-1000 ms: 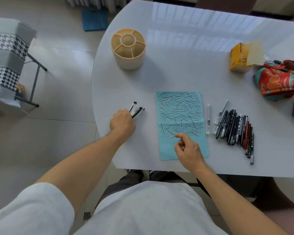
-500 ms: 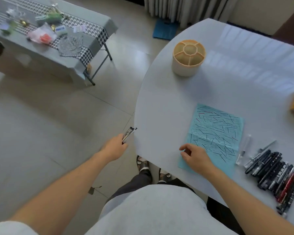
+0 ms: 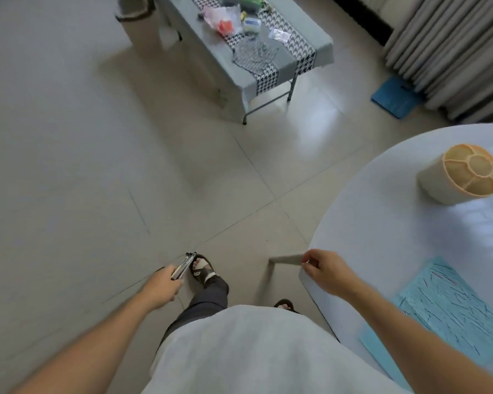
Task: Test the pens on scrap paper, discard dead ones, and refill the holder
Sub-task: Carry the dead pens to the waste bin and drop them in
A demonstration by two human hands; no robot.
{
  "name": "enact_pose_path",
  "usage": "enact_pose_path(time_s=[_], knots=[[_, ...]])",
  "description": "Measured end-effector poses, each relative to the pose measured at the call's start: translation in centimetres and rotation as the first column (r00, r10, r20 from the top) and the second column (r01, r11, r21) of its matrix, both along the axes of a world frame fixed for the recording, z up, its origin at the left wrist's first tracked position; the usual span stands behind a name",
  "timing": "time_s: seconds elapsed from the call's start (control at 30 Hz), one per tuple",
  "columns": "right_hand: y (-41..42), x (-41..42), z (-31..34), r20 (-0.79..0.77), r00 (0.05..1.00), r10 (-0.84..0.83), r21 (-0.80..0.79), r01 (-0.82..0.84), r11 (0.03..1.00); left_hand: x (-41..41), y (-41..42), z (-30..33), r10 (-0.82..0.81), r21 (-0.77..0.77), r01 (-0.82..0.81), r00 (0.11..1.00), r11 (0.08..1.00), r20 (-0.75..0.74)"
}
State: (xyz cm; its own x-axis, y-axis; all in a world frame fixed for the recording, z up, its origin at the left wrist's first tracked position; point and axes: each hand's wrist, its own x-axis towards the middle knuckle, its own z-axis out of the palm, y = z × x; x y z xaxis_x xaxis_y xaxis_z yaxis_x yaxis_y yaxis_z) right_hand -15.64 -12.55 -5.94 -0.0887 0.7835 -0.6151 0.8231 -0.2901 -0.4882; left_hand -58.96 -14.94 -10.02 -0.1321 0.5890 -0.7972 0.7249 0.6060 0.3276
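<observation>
My left hand [image 3: 162, 285] grips a small bundle of pens [image 3: 184, 265] and hangs over the floor, well left of the white round table [image 3: 381, 237]. My right hand [image 3: 326, 270] rests at the table's left edge with loosely curled fingers and holds nothing. The blue scrap paper [image 3: 449, 311], covered in pen strokes, lies on the table to the right of that hand. The beige pen holder [image 3: 461, 177] stands at the table's far side, its compartments showing no pens. The other pens are out of view.
A grey folding table [image 3: 319, 49] with a houndstooth runner and clutter stands across the tiled floor. A bin [image 3: 137, 12] sits beside it at the top left. Curtains [image 3: 449, 46] and a blue mat [image 3: 395, 99] are at the top right. My sandalled foot [image 3: 201, 268] is stepping forward.
The view has swung left, away from the table. My left hand has carried the pen bundle off the table and out over the floor. My right hand slid from the paper to the table's edge.
</observation>
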Motion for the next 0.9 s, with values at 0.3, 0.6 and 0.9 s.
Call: enact_pose_path(time_s=[0.3,0.6,0.9], knots=[[15.0,-13.3,-2.7,0.043,0.999,-0.023,-0.171,0.030,0.985,-11.1,7.2,-0.4,-0.004,-0.058,0.004,1.000,0.998,0.000],[24.2,-16.7,-2.7,0.108,0.974,-0.198,-0.253,0.220,0.942,-22.2,18.8,0.3,0.104,-0.059,-0.105,0.994,0.993,-0.024],[39.3,-16.3,-6.2,0.202,0.953,-0.225,-0.398,0.290,0.870,-26.9,32.1,-0.4,0.253,-0.119,-0.255,0.967,0.960,-0.038]])
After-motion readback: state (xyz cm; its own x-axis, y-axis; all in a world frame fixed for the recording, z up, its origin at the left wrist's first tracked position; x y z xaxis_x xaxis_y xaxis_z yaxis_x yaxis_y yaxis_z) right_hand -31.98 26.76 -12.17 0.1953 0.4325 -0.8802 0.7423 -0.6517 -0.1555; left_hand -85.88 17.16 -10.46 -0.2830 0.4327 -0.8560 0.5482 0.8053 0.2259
